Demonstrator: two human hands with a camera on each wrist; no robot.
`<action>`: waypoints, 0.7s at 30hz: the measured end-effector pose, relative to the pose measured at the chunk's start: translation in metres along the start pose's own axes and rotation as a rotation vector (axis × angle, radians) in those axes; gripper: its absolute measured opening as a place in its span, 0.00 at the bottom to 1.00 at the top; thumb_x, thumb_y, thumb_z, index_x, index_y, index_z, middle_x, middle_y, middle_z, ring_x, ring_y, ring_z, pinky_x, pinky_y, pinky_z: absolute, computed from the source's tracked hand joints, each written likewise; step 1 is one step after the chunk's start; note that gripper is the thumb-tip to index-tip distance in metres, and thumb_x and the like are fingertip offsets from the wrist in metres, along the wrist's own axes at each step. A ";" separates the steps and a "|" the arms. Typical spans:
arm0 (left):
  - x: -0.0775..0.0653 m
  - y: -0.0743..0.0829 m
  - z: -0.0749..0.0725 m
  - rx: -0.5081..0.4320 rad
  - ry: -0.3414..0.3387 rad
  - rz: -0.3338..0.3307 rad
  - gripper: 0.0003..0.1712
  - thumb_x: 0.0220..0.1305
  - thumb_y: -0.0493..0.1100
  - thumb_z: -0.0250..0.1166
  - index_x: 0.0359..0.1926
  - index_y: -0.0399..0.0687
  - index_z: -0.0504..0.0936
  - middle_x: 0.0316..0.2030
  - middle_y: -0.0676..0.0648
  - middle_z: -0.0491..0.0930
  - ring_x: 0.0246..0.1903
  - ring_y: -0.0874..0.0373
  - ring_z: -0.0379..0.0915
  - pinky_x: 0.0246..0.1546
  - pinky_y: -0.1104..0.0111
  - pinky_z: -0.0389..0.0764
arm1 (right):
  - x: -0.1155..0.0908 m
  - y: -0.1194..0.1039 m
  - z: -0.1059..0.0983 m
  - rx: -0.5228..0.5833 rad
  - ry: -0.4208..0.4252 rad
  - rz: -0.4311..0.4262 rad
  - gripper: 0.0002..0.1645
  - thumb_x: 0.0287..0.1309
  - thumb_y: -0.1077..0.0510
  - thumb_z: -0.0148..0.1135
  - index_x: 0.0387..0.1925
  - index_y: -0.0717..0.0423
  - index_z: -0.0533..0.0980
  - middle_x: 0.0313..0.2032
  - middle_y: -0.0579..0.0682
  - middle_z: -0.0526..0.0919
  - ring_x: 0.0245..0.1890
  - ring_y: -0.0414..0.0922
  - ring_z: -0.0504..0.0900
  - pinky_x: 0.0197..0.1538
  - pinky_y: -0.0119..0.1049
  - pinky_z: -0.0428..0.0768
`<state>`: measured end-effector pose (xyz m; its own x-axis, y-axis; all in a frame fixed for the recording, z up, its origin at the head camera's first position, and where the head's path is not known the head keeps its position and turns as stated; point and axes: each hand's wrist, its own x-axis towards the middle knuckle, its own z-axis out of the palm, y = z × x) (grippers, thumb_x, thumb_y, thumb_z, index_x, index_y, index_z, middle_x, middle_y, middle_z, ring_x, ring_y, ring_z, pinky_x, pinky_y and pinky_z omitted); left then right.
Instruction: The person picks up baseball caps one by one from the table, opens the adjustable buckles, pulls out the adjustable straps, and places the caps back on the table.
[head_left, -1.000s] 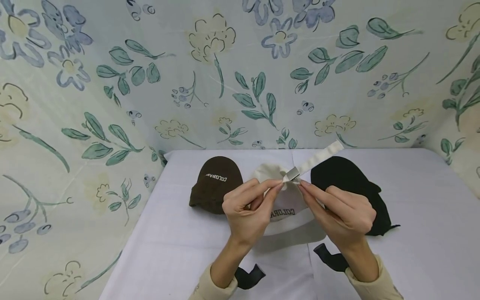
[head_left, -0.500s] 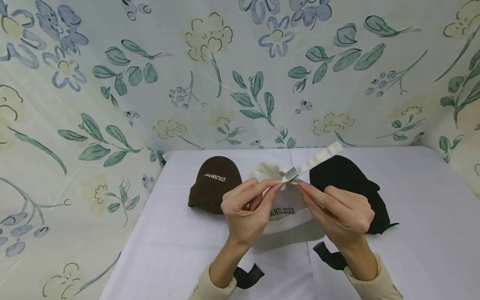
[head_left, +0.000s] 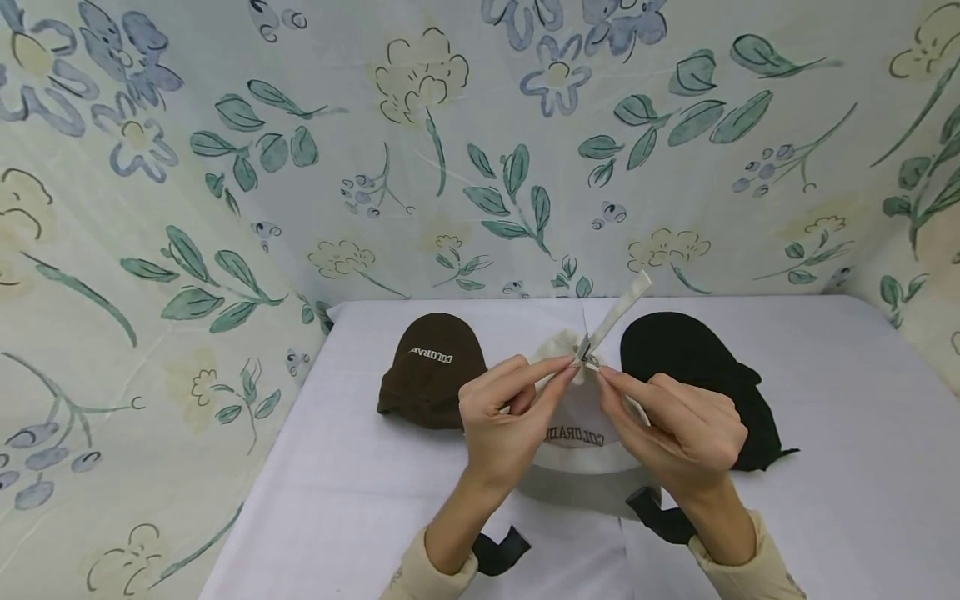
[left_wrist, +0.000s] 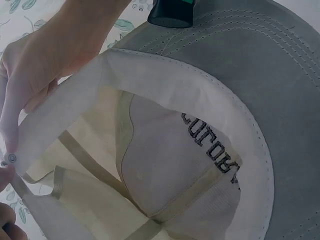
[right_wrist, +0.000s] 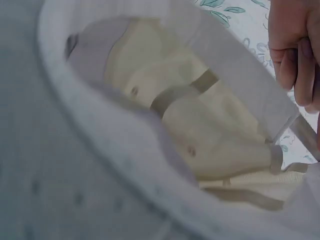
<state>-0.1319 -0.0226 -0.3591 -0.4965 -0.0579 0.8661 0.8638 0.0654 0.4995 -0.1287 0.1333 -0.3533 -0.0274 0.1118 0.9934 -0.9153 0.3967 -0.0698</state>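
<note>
A white baseball cap (head_left: 585, 457) hangs between the two hands, its hollow inside facing up and dark lettering showing reversed. At its back edge, the left hand (head_left: 497, 425) and the right hand (head_left: 678, 429) meet at a small metal buckle (head_left: 583, 347). Thumb and index finger of each hand pinch the strap there. Beyond the fingers the loose end of the white strap (head_left: 619, 310) sticks up to the right. In the left wrist view the sweatband (left_wrist: 225, 82) and grey brim (left_wrist: 250, 55) fill much of the picture. The right wrist view shows the beige lining (right_wrist: 220, 135).
A brown cap (head_left: 437, 371) with white lettering sits left on the white-covered table (head_left: 322, 500). To the right lies a black cap (head_left: 678, 343). Black curved pieces (head_left: 502, 553) show at both wrists. Floral cloth (head_left: 450, 183) hangs behind.
The strap end has swung to stand steeper and further left, and the buckle has turned with it. The left hand and the white cap have shifted slightly right; the right hand has hardly moved.
</note>
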 end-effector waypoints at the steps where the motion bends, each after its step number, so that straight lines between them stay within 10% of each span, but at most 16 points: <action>1: -0.001 0.000 0.001 0.001 0.001 0.003 0.03 0.58 0.27 0.74 0.35 0.31 0.91 0.12 0.54 0.54 0.14 0.68 0.48 0.15 0.77 0.53 | -0.001 0.000 0.000 0.007 -0.002 0.000 0.13 0.59 0.63 0.73 0.25 0.71 0.87 0.07 0.45 0.56 0.12 0.33 0.45 0.26 0.22 0.40; 21: -0.003 -0.001 0.004 0.045 0.018 0.117 0.07 0.52 0.22 0.74 0.34 0.30 0.91 0.12 0.54 0.56 0.14 0.68 0.48 0.14 0.79 0.53 | 0.000 -0.004 0.002 0.042 0.059 0.090 0.19 0.55 0.62 0.75 0.16 0.74 0.83 0.08 0.44 0.54 0.13 0.33 0.46 0.26 0.20 0.42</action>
<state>-0.1319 -0.0186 -0.3622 -0.3908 -0.0654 0.9182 0.9108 0.1169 0.3959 -0.1257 0.1302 -0.3532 -0.0877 0.1989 0.9761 -0.9263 0.3442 -0.1534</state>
